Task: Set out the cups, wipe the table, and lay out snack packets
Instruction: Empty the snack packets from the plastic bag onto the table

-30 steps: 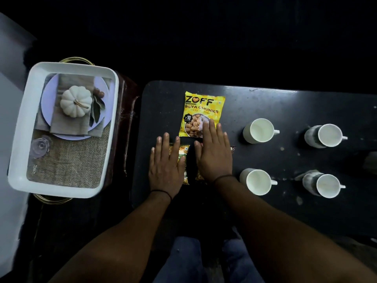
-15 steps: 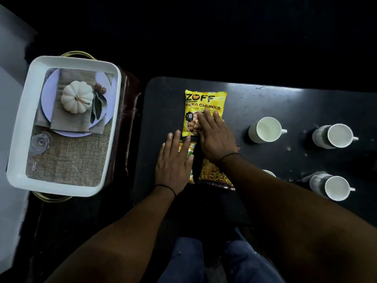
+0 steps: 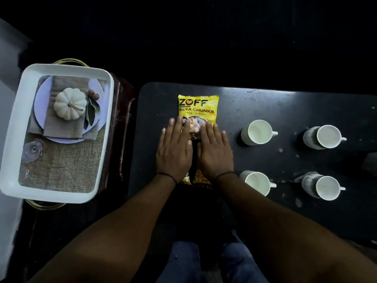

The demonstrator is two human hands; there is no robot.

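A yellow soya chunks packet (image 3: pixel 199 107) lies flat on the black table (image 3: pixel 265 103), left of several white cups. My left hand (image 3: pixel 174 152) and my right hand (image 3: pixel 215 152) rest palm down, side by side, fingers straight and slightly apart. Their fingertips cover the lower end of the yellow packet. A second snack packet (image 3: pixel 201 179) lies under both palms; only its near edge shows at the wrists. Two cups (image 3: pixel 257 132) (image 3: pixel 324 136) stand in the far row and two (image 3: pixel 257 181) (image 3: pixel 324 187) in the near row, all upright.
A white tray (image 3: pixel 12 144) sits left of the table on a dark stand, holding a plate, a white pumpkin (image 3: pixel 70 103), burlap and a glass. Light specks dot the table around the cups. My knees are below the table's near edge.
Both hands have slid away from me up the packets: the left hand moved level with the right, and their fingertips now cover the yellow packet's lower part.
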